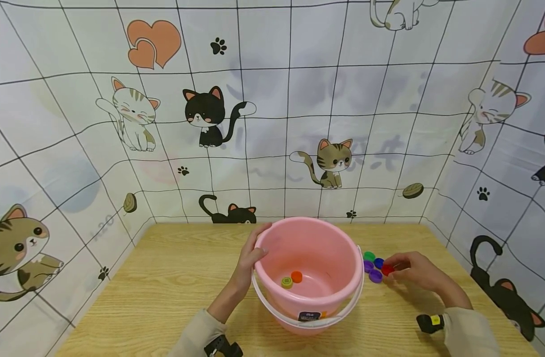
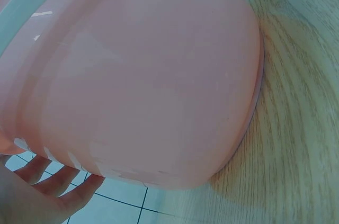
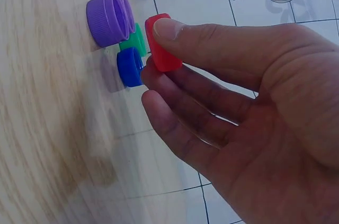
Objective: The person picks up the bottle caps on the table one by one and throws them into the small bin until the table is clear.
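Note:
A pink bucket [image 1: 308, 243] stands on the table in the head view. My left hand [image 1: 244, 264] grips its left rim, thumb over the edge and fingers along the outside. Inside, on the bottom, lie an orange bottle cap [image 1: 296, 276] and a yellow-green cap [image 1: 287, 282]. To the right of the bucket, my right hand [image 1: 419, 271] pinches a red bottle cap [image 3: 167, 59] between thumb and fingers. Beside it on the table are a blue cap [image 3: 129, 68], a green cap [image 1: 369, 256] and two purple caps, the nearer purple cap [image 1: 376, 276] closest to me.
The wooden table [image 1: 178, 277] meets a cloth backdrop [image 1: 263, 99] with printed cats and grid lines at the back and sides. A white bucket handle [image 1: 319, 325] hangs down across the bucket's front, over a dark label [image 1: 309, 316].

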`<state>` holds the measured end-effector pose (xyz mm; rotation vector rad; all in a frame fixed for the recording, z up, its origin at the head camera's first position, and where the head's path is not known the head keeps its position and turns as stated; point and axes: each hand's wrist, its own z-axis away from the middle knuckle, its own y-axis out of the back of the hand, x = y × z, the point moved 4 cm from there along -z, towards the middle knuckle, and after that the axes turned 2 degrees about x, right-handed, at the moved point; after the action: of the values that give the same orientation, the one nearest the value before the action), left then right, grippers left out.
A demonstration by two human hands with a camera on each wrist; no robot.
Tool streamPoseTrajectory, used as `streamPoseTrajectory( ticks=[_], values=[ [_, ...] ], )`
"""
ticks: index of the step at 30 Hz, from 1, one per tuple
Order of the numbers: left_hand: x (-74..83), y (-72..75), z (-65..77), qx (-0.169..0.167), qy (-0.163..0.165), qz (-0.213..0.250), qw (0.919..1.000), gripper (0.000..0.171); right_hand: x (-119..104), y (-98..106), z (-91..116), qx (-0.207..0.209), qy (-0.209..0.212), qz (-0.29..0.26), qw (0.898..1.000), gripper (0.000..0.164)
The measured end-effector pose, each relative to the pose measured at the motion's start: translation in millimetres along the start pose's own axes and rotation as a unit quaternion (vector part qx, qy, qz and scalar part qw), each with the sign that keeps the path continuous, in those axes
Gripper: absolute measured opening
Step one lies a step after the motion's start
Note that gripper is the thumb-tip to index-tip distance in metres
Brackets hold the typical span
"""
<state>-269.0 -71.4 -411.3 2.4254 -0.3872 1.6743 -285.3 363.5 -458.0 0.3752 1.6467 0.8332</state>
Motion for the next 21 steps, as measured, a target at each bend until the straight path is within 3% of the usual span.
streamPoseTrajectory(
  ticks=[21],
  values=[
    [-0.1,-0.8,0.3,-0.004,-0.001,0.007,1.0000,0.065,-29.2,9.3,1.5,0.012,-0.004,0.030,0.999,0.042]
  ],
)
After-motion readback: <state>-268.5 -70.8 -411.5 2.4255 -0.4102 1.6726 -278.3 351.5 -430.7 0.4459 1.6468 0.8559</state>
